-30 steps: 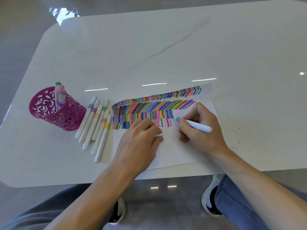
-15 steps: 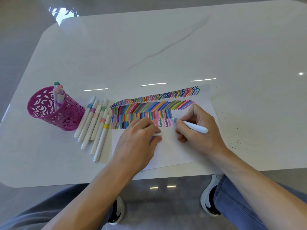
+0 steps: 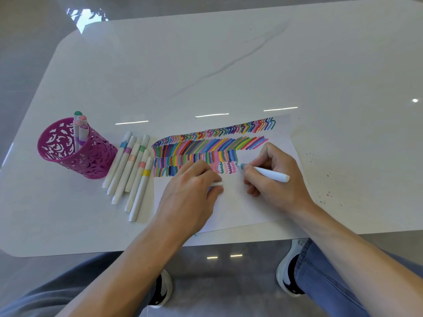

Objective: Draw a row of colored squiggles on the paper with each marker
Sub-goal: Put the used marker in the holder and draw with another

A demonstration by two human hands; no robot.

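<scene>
A white sheet of paper (image 3: 238, 202) lies near the table's front edge, its upper part filled with rows of colored strokes and a short row of squiggles (image 3: 225, 168). My right hand (image 3: 277, 179) grips a white marker (image 3: 267, 173) with a teal tip, and the tip touches the paper just right of the last squiggle. My left hand (image 3: 192, 195) rests on the paper with its fingers curled round a white marker cap (image 3: 216, 184).
Several capped white markers (image 3: 131, 172) lie side by side left of the paper. A magenta cut-out pen cup (image 3: 75, 154) with a few markers stands at the far left. The white marble table (image 3: 229, 65) stretches beyond the paper. My knees and shoes show below the front edge.
The marker tip has shifted slightly to the left and up, toward the end of the squiggle row. My left hand has stayed on the paper.
</scene>
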